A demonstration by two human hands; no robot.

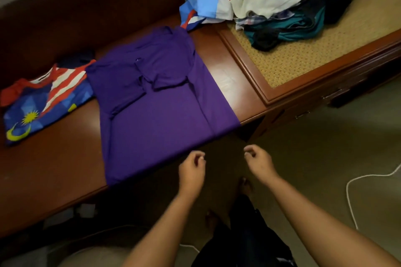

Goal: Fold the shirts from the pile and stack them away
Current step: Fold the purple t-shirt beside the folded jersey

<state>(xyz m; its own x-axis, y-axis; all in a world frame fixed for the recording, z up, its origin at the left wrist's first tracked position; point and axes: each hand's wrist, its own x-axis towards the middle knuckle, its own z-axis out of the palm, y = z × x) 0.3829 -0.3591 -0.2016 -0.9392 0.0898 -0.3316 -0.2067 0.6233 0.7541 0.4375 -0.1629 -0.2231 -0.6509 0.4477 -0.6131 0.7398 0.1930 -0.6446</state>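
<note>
I see a purple shirt lying flat on the brown bench, with both sleeves folded in over its middle. My left hand and my right hand hang in the air just off the shirt's near edge, fingers loosely curled, holding nothing. A folded flag shirt lies on the bench just left of the purple shirt. The pile of clothes sits beyond the purple shirt, to its right.
</note>
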